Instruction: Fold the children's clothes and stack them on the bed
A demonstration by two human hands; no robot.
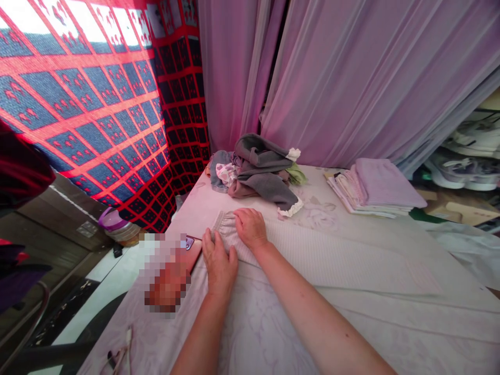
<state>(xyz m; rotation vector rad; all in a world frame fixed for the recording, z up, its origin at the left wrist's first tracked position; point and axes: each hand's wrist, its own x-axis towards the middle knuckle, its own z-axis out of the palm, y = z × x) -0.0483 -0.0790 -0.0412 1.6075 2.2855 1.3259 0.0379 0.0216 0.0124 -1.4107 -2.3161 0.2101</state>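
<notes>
A pale ribbed pair of trousers [332,255] lies flattened lengthwise across the bed, its gathered elastic waistband [224,221] at the left end. My left hand [219,263] rests at the lower corner of that waistband, fingers stretched out and slightly apart. Just right of it, my right hand [252,229] lies on top of the fabric near the waistband with its fingers extended. Neither hand visibly grips the cloth. A phone [191,252] in a reddish case lies left of my left hand, partly hidden by pixelation.
Beyond my hands sits a heap of crumpled clothes [261,172], mostly dark grey. Folded clothes [385,185] are stacked at the back right, near shelved shoes [464,169]. A white cable [128,346] lies at the bed's near left edge. Purple curtains [351,78] hang behind.
</notes>
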